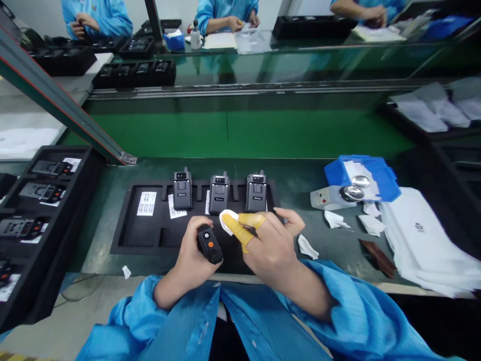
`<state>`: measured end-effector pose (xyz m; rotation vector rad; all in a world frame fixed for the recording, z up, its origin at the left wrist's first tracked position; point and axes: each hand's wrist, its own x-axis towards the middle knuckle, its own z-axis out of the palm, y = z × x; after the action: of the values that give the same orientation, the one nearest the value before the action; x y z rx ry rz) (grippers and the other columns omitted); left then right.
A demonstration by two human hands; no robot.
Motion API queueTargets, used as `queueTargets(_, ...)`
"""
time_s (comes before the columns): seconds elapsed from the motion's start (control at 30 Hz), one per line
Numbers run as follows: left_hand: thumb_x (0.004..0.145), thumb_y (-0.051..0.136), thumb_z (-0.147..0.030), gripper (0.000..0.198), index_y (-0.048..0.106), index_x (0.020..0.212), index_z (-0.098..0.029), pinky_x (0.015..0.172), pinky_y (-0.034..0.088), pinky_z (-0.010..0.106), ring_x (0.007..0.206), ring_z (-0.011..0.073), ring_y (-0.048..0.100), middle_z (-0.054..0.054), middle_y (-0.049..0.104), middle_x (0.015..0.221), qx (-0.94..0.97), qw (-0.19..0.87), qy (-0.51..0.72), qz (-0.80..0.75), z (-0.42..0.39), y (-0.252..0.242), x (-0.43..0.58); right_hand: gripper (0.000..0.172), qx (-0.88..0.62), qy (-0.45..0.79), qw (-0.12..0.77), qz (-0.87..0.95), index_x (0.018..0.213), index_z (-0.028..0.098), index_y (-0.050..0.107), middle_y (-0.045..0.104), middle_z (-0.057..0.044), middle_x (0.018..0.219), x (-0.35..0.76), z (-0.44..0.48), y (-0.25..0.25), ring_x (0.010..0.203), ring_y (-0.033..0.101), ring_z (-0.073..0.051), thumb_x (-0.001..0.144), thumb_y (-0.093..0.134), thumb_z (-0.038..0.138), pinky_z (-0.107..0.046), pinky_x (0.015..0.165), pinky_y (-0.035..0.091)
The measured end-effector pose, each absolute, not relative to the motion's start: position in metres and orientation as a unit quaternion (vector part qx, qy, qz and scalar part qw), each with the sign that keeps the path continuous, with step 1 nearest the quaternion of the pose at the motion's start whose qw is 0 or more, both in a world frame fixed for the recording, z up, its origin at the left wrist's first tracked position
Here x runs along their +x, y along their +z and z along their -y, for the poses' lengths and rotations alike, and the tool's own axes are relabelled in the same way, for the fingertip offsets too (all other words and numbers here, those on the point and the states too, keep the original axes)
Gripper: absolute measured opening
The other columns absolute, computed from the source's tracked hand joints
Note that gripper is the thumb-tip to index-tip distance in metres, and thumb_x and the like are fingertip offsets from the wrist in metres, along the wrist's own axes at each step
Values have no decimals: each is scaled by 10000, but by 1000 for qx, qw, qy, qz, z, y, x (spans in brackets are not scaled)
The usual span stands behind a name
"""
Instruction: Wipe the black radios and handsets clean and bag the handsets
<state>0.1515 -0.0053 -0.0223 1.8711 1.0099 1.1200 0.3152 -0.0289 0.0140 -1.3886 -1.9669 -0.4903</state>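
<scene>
My left hand (pixel 191 255) is wrapped round a black two-way radio (pixel 209 244), its end with an orange button facing up. Beside it, my right hand (pixel 272 245), with yellow finger cots on two fingers, pinches a white wipe (pixel 227 220). A small gap shows between wipe and radio. Behind my hands lies a black tray (pixel 126 220) with compartments. Three more radios rest along its far side: a left one (pixel 182 190), a middle one (pixel 219 194) and a right one (pixel 256 193). White printed label sheets (pixel 146 203) lie in the tray.
At right are a blue box (pixel 387 175) of wipes, a dispenser bottle (pixel 326 198) with a metal top, crumpled wipes (pixel 372 225) and white bags (pixel 424 235). More trayed radios (pixel 41 191) stand at left. A slanted metal post (pixel 71 95) rises there. Co-workers (pixel 225 17) sit across.
</scene>
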Motion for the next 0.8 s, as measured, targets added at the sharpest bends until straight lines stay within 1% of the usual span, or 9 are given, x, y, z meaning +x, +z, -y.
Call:
queueTargets(0.07, 600, 567, -72, 459, 442, 1010, -238, 686, 469, 276, 793, 140, 549, -9, 500, 902, 723, 365, 434, -395, 5, -21, 150, 329, -525, -190, 338, 758, 645, 212, 657, 627, 12, 674, 314, 26, 19, 705, 518, -104, 846, 439, 71, -355, 856, 272)
queueTargets(0.27, 616, 643, -126, 417, 469, 978, -234, 643, 473, 281, 752, 144, 571, -13, 543, 879, 692, 415, 426, -409, 9, -20, 146, 323, -474, -152, 359, 790, 835, 246, 694, 666, 31, 778, 294, 29, 21, 789, 545, -103, 870, 418, 82, -376, 907, 253)
queueTargets(0.33, 608, 658, -141, 408, 474, 962, -229, 646, 479, 291, 750, 151, 576, -11, 552, 872, 689, 418, 420, -417, 13, -21, 144, 318, -459, -142, 355, 802, 854, 247, 688, 673, 43, 784, 289, 30, 20, 795, 546, -104, 870, 419, 78, -383, 923, 241)
queueTargets(0.43, 611, 628, -141, 392, 483, 964, -227, 689, 491, 304, 793, 161, 588, -5, 559, 882, 697, 381, 426, -433, 17, -19, 137, 309, -476, -151, 335, 799, 778, 230, 672, 658, 42, 740, 291, 30, 16, 766, 534, -102, 839, 429, 49, -382, 922, 229)
queueTargets(0.53, 622, 629, -179, 417, 492, 1013, -228, 729, 496, 320, 817, 177, 605, 3, 574, 892, 684, 312, 409, -517, 5, -9, 118, 298, -504, -152, 307, 793, 637, 210, 624, 629, 25, 705, 304, 32, 10, 714, 505, -104, 763, 437, 14, -370, 881, 249)
queueTargets(0.63, 630, 675, -284, 561, 471, 1149, -225, 714, 504, 349, 791, 220, 634, 18, 621, 884, 650, 244, 309, -650, -31, 2, 92, 246, -528, -135, 309, 780, 580, 199, 580, 619, 2, 731, 319, 40, 4, 711, 494, -118, 679, 461, 8, -374, 837, 276)
queueTargets(0.67, 636, 684, -328, 576, 476, 1162, -220, 752, 503, 371, 857, 255, 642, 37, 639, 913, 655, 218, 262, -675, -46, 4, 84, 236, -535, -127, 314, 774, 585, 201, 578, 617, -1, 744, 322, 44, 2, 713, 495, -122, 665, 468, 7, -378, 830, 282)
queueTargets(0.73, 678, 659, -449, 531, 509, 1118, -194, 749, 503, 418, 893, 324, 644, 81, 658, 902, 646, 154, 157, -731, -77, 2, 73, 234, -548, -106, 322, 764, 612, 206, 589, 613, -3, 764, 327, 51, -3, 712, 500, -127, 659, 476, 7, -384, 821, 292)
queueTargets(0.8, 722, 618, -479, 518, 522, 1106, -144, 756, 500, 450, 912, 366, 640, 147, 654, 946, 638, 89, 75, -761, -102, -7, 67, 248, -559, -81, 325, 759, 666, 213, 620, 611, -3, 776, 329, 56, -8, 709, 506, -127, 666, 483, 6, -385, 821, 299)
